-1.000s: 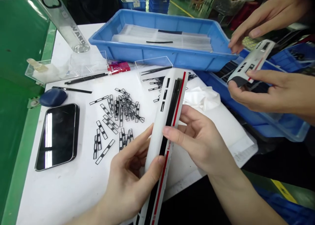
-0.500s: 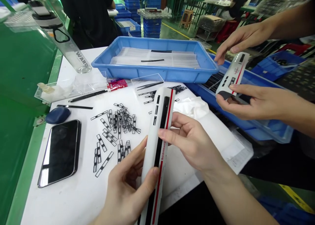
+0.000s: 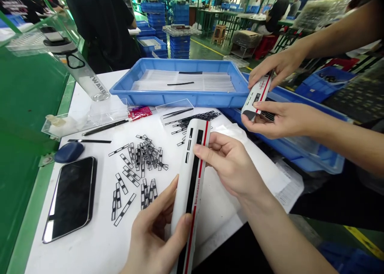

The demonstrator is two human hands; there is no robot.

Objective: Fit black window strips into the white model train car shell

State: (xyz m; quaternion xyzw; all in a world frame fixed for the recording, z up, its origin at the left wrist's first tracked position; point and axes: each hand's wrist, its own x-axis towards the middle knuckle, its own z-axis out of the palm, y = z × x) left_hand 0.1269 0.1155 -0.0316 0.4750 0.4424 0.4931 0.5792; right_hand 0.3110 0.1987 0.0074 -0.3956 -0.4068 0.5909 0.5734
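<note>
A white model train car body (image 3: 181,188) with a red stripe, black window band and the word "Bordrestaurant" slants up from the lower edge. My left hand (image 3: 157,228) is closed around its lower part, thumb on the striped side. Higher up, my right hand (image 3: 229,162) grips the right side, its thumb pressed on the black band near the upper end; its other fingers are partly hidden behind the body. Left of the body lie many thin black-framed window strips (image 3: 147,156) in a loose pile. More strips (image 3: 195,122) sit beyond its upper end.
A co-worker's hands (image 3: 276,118) hold a similar train body (image 3: 258,93) at right, over a lower blue bin (image 3: 327,162). A blue tray (image 3: 180,100) stands behind. A phone (image 3: 70,198), dark blue mouse-shaped object (image 3: 69,152), tweezers (image 3: 177,113) and bottle (image 3: 90,80) occupy the table.
The view has tilted up slightly. The co-worker's upper hand has come down onto the other train body, which has shifted left. My hands keep nearly the same grip.
</note>
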